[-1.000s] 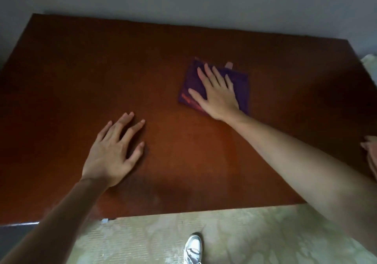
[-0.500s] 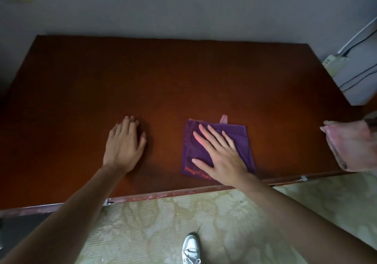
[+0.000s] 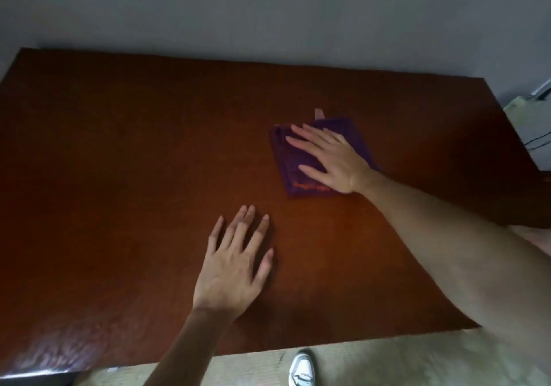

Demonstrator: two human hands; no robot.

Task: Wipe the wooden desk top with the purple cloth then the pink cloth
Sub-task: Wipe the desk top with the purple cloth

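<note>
The folded purple cloth (image 3: 293,164) lies on the dark reddish wooden desk top (image 3: 134,153), right of centre. My right hand (image 3: 331,159) presses flat on it, fingers spread and pointing to the far left. My left hand (image 3: 235,260) rests flat on the bare wood nearer to me, fingers apart, holding nothing. A small pink tab (image 3: 319,114) sticks out from behind the cloth's far edge. The pink cloth shows only as a sliver (image 3: 536,238) at the right edge, behind my right forearm.
A grey wall (image 3: 268,12) runs along the desk's far edge. A white device with cables (image 3: 533,123) sits past the desk's right end. A patterned beige floor (image 3: 387,358) and a white shoe (image 3: 301,369) lie below the near edge.
My right hand has slid the purple cloth away from the near edge toward the middle of the desk. The view has tilted, and the pink cloth has slipped almost out of sight.
</note>
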